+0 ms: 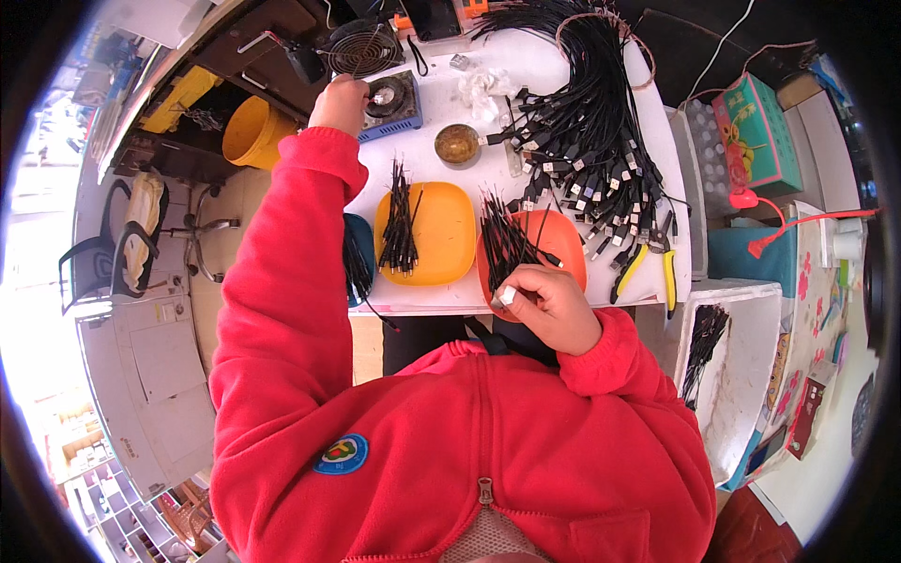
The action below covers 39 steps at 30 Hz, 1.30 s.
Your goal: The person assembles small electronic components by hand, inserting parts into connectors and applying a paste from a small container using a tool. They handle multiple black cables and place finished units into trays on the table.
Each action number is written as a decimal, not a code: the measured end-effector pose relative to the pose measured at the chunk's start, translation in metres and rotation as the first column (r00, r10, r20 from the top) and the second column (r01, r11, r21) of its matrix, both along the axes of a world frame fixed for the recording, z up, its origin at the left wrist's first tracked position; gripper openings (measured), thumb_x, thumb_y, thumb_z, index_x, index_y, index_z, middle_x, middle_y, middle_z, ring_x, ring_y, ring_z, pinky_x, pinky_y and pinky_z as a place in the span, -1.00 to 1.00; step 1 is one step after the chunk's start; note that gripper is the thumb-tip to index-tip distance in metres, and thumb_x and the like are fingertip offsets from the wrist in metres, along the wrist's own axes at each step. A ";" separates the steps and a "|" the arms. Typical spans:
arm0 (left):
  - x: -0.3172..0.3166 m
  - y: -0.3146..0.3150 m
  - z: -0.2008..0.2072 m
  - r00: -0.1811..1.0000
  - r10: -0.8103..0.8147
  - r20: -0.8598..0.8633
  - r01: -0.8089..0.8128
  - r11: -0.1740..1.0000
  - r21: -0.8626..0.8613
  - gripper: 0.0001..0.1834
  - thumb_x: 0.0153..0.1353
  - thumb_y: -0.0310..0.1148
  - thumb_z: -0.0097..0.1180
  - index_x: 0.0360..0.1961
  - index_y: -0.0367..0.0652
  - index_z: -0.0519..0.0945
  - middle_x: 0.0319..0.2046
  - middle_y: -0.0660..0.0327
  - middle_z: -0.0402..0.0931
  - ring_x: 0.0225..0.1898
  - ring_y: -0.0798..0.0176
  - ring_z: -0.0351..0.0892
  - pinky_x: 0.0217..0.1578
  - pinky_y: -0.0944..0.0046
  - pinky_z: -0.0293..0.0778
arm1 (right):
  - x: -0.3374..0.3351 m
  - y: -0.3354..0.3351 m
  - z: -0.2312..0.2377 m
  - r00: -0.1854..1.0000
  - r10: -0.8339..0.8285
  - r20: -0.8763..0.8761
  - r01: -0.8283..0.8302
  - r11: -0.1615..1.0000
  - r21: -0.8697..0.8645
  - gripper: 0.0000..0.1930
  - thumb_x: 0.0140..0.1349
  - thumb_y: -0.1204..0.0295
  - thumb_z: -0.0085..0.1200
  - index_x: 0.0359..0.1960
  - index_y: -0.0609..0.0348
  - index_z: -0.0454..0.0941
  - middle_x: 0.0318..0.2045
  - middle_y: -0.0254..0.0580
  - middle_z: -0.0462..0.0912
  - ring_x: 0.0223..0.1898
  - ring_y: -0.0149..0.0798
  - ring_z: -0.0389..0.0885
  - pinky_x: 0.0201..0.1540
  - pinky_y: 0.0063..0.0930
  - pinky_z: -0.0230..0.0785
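Note:
Reaching far forward, my left hand (343, 104) is closed beside a small blue box-shaped device (404, 124) with a round dark well, where something silvery shows. Whatever its fingers pinch is too small to make out. Close to my body, my right hand (560, 311) pinches a small white piece (508, 295) between thumb and fingers, over the near rim of an orange-red tray (572, 255). Short black cables (507, 235) with bared ends lie in that tray. More short black cables (399, 225) lie in the yellow tray (446, 230) to its left.
A round metal tin (457, 144) stands mid-table. Behind it lies crumpled white tissue (485, 89). A large bundle of black USB cables (601, 122) covers the right side. Yellow-handled pliers (648, 267) lie at the front right. A blue tray (356, 253) sits left.

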State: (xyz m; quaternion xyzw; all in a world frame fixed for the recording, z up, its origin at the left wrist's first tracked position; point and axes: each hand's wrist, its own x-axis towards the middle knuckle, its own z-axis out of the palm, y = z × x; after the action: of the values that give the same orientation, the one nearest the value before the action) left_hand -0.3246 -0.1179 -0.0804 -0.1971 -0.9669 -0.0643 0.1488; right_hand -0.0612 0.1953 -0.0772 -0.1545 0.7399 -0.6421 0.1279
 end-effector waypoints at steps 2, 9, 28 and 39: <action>-0.005 0.000 -0.001 1.000 -0.012 0.026 0.013 1.000 -0.027 -0.90 0.01 -0.50 0.22 -0.38 -0.21 0.65 -0.39 0.01 0.53 -0.29 -0.11 0.56 -0.22 0.04 0.49 | -0.001 0.000 -0.001 1.000 0.007 0.005 -0.007 1.000 -0.006 -0.88 0.25 0.47 0.08 -0.37 0.28 0.56 -0.52 -0.25 0.53 -0.56 -0.39 0.49 -0.48 -0.52 0.32; -0.019 0.009 -0.001 0.991 0.021 0.130 -0.004 0.991 -0.136 -0.90 0.03 -0.50 0.20 -0.37 -0.21 0.65 -0.39 -0.01 0.55 -0.27 -0.12 0.57 -0.22 0.04 0.50 | -0.003 -0.001 -0.001 0.999 0.023 0.028 -0.023 1.000 -0.002 -0.89 0.25 0.46 0.07 -0.36 0.27 0.56 -0.53 -0.24 0.53 -0.56 -0.38 0.49 -0.48 -0.51 0.32; 0.263 0.100 0.109 0.782 -0.530 0.328 -0.402 -0.027 0.915 -0.86 0.21 -0.56 0.20 -0.22 -0.38 0.58 -0.56 0.29 0.49 -0.56 0.52 0.38 -0.53 0.54 0.27 | 0.037 -0.061 0.037 0.966 0.111 -0.235 -0.133 0.988 -0.080 -0.47 0.38 0.23 -0.02 0.25 0.29 0.19 -0.12 0.01 0.57 -0.12 -0.04 0.58 -0.16 -0.26 0.44; 0.322 0.109 0.093 0.661 -0.696 0.280 -0.244 0.154 0.958 -0.65 0.36 -0.41 0.00 0.12 -0.34 0.44 0.07 0.12 0.49 0.06 0.25 0.50 -0.01 0.30 0.44 | 0.153 0.144 0.143 0.899 -0.415 -0.138 0.347 0.869 -0.354 -0.62 0.44 0.14 -0.20 -0.23 0.26 0.45 -0.41 -0.20 0.58 -0.45 -0.39 0.53 -0.39 -0.57 0.37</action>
State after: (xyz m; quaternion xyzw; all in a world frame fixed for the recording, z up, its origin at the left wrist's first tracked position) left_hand -0.0028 -0.0093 0.0127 -0.1783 -0.6206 -0.7485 -0.1510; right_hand 0.0922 0.3398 0.0654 -0.0902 0.6507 -0.7463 -0.1072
